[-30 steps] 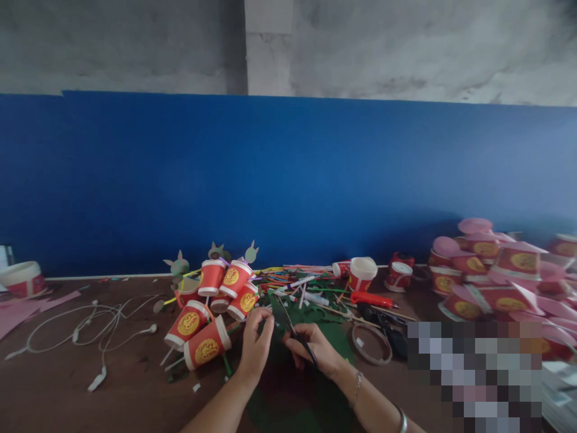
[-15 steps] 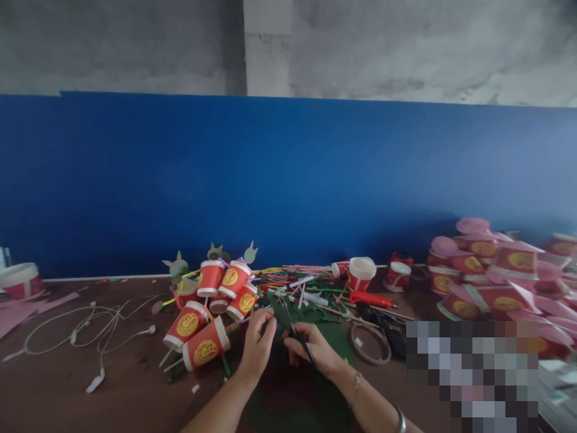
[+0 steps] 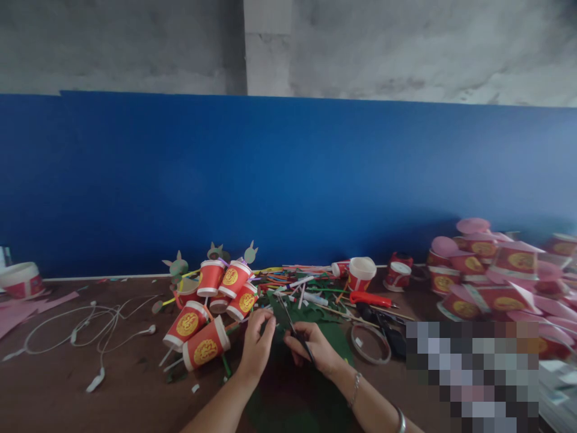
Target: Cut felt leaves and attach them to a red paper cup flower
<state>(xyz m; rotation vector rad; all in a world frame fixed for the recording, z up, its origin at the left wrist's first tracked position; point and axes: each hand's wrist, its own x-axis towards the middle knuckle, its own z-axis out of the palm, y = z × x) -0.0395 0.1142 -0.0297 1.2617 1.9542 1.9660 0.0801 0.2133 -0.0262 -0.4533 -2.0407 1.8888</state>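
Note:
Dark scissors [image 3: 292, 325] are in my right hand [image 3: 315, 349], its fingers wrapped round the handles and the blades pointing away from me. My left hand [image 3: 259, 344] is just to the left of the blades, fingers curled and pressed together at the edge of dark green material. What its fingertips hold is too dark and small to name. Dark green sheets [image 3: 336, 340] lie under and beside both hands. Beyond the blades are small green scraps, white tubes [image 3: 314, 298] and a heap of coloured sticks [image 3: 274, 279].
Red paper cups [image 3: 206, 350] with sticks are piled left of my hands. White earphones [image 3: 97, 379] lie farther left. To the right are a red-handled tool [image 3: 370, 299], a clear ring [image 3: 370, 344] and stacked cups with pink paper [image 3: 520, 260]. A blue panel [image 3: 288, 180] stands behind.
The hands and scissors have hardly moved. The green material between my left fingers and the blades shows less than before.

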